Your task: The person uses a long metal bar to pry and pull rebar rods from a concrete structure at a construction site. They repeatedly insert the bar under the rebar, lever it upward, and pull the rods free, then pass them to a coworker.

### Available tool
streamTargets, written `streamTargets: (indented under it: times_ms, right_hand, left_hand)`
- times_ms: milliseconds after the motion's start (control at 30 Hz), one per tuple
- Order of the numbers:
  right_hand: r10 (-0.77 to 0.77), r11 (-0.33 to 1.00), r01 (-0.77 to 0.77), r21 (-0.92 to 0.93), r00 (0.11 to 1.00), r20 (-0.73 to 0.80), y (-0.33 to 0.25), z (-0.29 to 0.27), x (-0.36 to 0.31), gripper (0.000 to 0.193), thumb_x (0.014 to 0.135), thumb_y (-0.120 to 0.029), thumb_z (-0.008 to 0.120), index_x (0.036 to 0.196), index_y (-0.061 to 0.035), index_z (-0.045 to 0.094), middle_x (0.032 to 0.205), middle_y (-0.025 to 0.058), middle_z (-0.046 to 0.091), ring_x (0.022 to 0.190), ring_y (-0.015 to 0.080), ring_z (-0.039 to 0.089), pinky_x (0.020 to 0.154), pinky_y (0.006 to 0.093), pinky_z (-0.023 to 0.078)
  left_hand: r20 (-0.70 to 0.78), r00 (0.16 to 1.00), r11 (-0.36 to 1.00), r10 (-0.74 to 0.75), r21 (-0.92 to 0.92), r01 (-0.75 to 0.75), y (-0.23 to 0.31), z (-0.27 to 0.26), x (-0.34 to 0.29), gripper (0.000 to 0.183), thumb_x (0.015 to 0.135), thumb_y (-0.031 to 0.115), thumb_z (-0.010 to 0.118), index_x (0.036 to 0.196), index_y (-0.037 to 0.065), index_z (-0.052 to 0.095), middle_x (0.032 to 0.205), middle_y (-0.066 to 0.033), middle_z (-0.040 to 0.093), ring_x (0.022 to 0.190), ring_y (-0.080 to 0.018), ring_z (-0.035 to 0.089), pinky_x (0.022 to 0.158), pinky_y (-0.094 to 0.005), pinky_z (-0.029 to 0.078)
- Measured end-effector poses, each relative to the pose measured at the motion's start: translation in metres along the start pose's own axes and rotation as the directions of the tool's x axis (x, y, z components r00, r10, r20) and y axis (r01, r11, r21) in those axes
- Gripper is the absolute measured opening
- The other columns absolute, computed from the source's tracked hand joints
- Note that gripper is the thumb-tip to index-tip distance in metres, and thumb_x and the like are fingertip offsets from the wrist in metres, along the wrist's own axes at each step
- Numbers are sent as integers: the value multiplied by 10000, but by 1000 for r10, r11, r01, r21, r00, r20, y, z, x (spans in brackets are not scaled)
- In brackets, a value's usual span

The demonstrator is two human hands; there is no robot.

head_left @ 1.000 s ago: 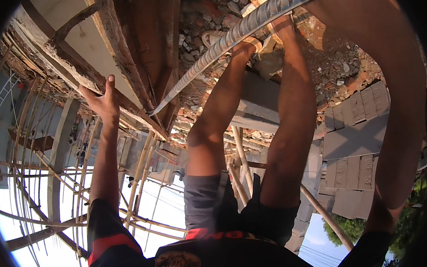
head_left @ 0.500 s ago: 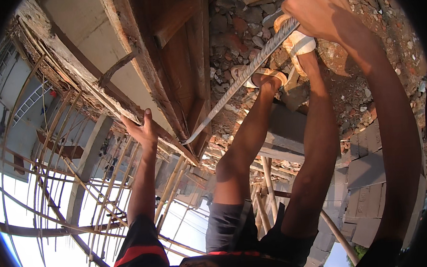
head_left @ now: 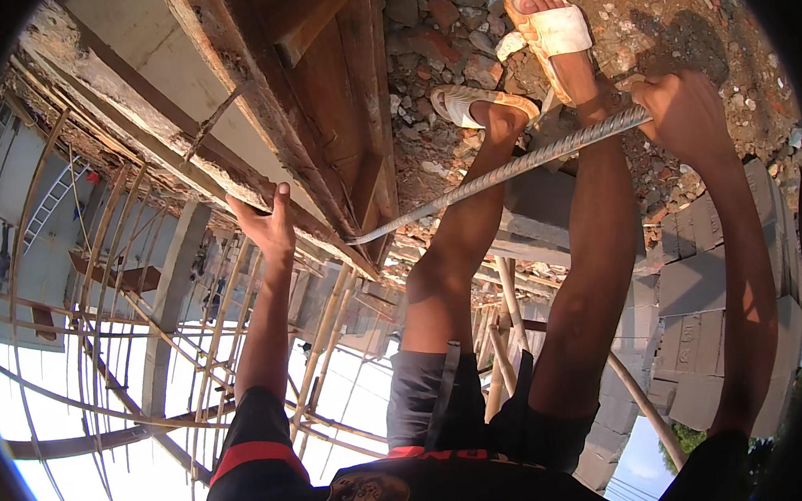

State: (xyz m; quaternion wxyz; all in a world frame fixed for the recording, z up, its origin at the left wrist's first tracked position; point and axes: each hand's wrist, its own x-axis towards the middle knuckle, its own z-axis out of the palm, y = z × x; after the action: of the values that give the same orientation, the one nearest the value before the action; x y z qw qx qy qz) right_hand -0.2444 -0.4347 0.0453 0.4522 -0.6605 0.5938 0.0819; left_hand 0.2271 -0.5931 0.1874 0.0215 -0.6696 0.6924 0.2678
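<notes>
A long ribbed steel bar [head_left: 506,171] slants across in front of my legs. My right hand [head_left: 687,118] is closed round its upper right end. The bar's flattened tip lies against the corner where the rough timber beam [head_left: 159,118] meets the reddish-brown wooden formwork [head_left: 324,117]; how deep it is lodged cannot be made out. My left hand [head_left: 269,229] grips the beam's near edge, thumb up and fingers hidden behind the wood. Crusted cement and a bent nail-like piece [head_left: 214,122] show on the timber.
My sandalled feet [head_left: 562,34] stand amid broken brick and rubble [head_left: 447,32]. Grey blocks [head_left: 695,324] are stacked at the right. Bamboo poles [head_left: 324,338] form scaffolding at the lower left, with a ladder [head_left: 49,208] beyond. A concrete column [head_left: 170,310] stands there too.
My right hand has come down and to the right, swinging the bar to a flatter angle. The bar's tip stays at the timber corner, and my left hand keeps its hold.
</notes>
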Motion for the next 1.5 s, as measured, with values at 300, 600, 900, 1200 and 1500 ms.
streamTargets:
  times_ms: [300,600,900,1200,1500]
  right_hand:
    - [-79,996,82,-42,995,65,-4,-8,-47,236,670,-80,690,903,-79,651,761,100,602,744,276,603,683,390,481]
    - [-138,960,122,-250,989,-51,-71,-73,-109,252,791,-112,747,630,-84,557,560,33,496,504,179,503,477,314,387]
    - [-23,928,5,-373,999,-45,-161,-141,-151,328,789,-241,759,617,-109,513,526,0,446,444,155,440,449,299,368]
    - [-5,870,-41,-491,996,-92,-251,-186,-223,324,689,-363,778,821,-121,609,692,8,556,609,200,549,561,332,411]
    - [466,865,-414,-284,452,761,-372,-249,-225,235,813,-228,687,899,-20,619,687,162,592,610,331,561,563,390,427]
  left_hand:
    - [184,981,956,-59,-273,109,-8,-11,9,477,822,160,716,1166,6,422,1053,-89,546,967,-160,551,901,-313,420]
    - [180,983,983,-49,-166,79,-12,-6,12,593,861,343,676,1233,-10,379,1129,-130,495,1039,-201,493,928,-341,382]
    - [232,334,135,-914,-602,787,-25,39,-140,588,896,497,568,1146,-24,460,1165,-121,439,971,-211,447,868,-393,385]
    - [665,39,-564,-746,-662,494,-74,59,-191,358,969,376,482,960,18,466,758,-64,529,731,-217,559,669,-411,470]
    - [777,334,-840,-534,-533,-103,-91,77,-227,324,1027,372,311,813,141,389,620,49,332,465,-68,275,397,-205,294]
